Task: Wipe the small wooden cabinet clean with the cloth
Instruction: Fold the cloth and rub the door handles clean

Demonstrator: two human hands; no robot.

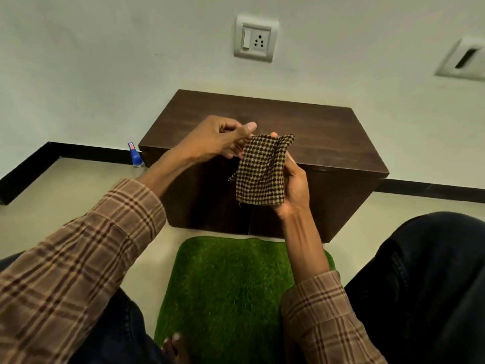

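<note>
The cloth [259, 170], a small piece checked in brown and tan, is held up in the air in front of the small wooden cabinet [309, 135], above its front edge and clear of its top. It is gripped from both sides. Its right edge is clasped by the right hand [294, 185], whose palm lies behind the fabric and whose thumb tip shows at the upper edge. Its upper left corner is pinched by the left hand [220, 140], with the thumb stretched out over the top and the other fingers curled in. The lower left corner of the cloth hangs free, and a few loose threads can be seen along the bottom hem.

The cabinet, dark brown with a flat top, is set on the floor with its back edge against the pale wall. Part of its front face is hidden behind the cloth and both forearms. Nothing is seen lying on its top.

Beside the cabinet's left rear corner, near the black skirting, a blue bottle [135, 155] with a red-and-white label is stood on the floor. In front of the cabinet, a green artificial-grass mat [225, 285] is laid with its far edge just at the cabinet's base. The mat is flanked by dark trouser legs, and checked shirt sleeves [78, 271] cover both arms up to the forearms. A white switch-and-socket plate [256, 38] is fixed to the wall above the cabinet, and a second plate [464, 59] is seen towards the right edge.
</note>
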